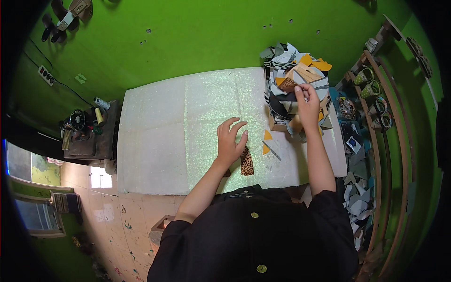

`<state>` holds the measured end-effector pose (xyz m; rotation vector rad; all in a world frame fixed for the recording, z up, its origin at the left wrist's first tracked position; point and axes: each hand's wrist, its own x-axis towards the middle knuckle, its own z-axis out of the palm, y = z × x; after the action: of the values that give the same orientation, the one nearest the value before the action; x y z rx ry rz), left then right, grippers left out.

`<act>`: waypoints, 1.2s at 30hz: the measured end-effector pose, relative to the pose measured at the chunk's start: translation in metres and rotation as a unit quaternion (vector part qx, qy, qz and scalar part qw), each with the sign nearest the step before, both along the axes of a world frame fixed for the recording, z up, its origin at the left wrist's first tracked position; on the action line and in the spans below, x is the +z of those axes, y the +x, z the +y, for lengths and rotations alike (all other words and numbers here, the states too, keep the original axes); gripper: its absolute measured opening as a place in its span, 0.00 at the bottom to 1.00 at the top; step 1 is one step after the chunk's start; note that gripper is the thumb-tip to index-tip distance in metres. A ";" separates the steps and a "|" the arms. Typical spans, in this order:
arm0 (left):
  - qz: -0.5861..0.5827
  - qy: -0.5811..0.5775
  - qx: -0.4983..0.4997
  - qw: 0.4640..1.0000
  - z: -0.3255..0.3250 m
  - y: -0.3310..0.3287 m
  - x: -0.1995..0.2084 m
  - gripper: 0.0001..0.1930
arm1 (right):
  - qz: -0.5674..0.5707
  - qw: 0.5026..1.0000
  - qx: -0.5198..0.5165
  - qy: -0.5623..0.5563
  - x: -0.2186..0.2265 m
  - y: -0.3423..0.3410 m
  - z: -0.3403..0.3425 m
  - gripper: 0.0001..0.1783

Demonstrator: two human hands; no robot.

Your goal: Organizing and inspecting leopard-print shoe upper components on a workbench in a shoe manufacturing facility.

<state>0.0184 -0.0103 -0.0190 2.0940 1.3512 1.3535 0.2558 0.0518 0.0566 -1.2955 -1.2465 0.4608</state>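
Note:
My right hand [308, 105] pinches a brown leopard-print scrap [287, 85] above a heaped box of material offcuts [277, 126] at the table's back right. White, grey, yellow, black and zebra-striped pieces fill that box. Over the middle of the table, my left hand [230, 143] is empty, its fingers apart and curved. Beside its thumb a leopard-print strip [247, 162] lies on the white, shimmering table cover [155, 141]. Part of another dark print piece [227, 173] shows under my left wrist.
Yellow scraps [267, 135] and a thin grey strip [272, 151] lie between my arms. A sewing machine [77, 121] with thread spools stands at the left. More offcuts [359, 202] are piled right of the table, next to a wooden rack [392, 141] holding shoes. The green wall [188, 42] borders the far edge.

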 end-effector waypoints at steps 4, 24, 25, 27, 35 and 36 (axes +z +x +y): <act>-0.018 -0.010 -0.028 0.999 -0.002 0.000 0.023 0.26 | 0.141 0.978 0.135 -0.073 0.003 -0.042 -0.036 0.09; -0.097 -0.343 -0.157 0.921 -0.017 -0.031 0.039 0.10 | -0.069 0.966 0.196 -0.154 -0.061 -0.058 -0.093 0.27; -0.097 -0.344 -0.157 0.921 -0.016 -0.033 0.040 0.10 | -0.101 0.946 0.273 -0.145 -0.059 -0.058 -0.095 0.28; -0.069 -0.307 -0.190 0.930 -0.015 -0.034 0.042 0.10 | -0.146 0.919 0.316 -0.188 -0.060 -0.063 -0.098 0.24; -0.080 -0.333 -0.099 0.934 -0.014 -0.050 0.042 0.11 | 0.229 0.857 0.365 -0.282 -0.078 -0.075 -0.078 0.09; -0.091 -0.342 -0.064 0.933 -0.012 -0.050 0.042 0.11 | 0.239 0.871 0.344 -0.256 -0.092 -0.078 -0.070 0.11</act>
<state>-0.0320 -0.0225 0.0234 1.5135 1.3258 0.8257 0.1778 -0.0183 -0.0352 -1.0130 -1.1591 1.6149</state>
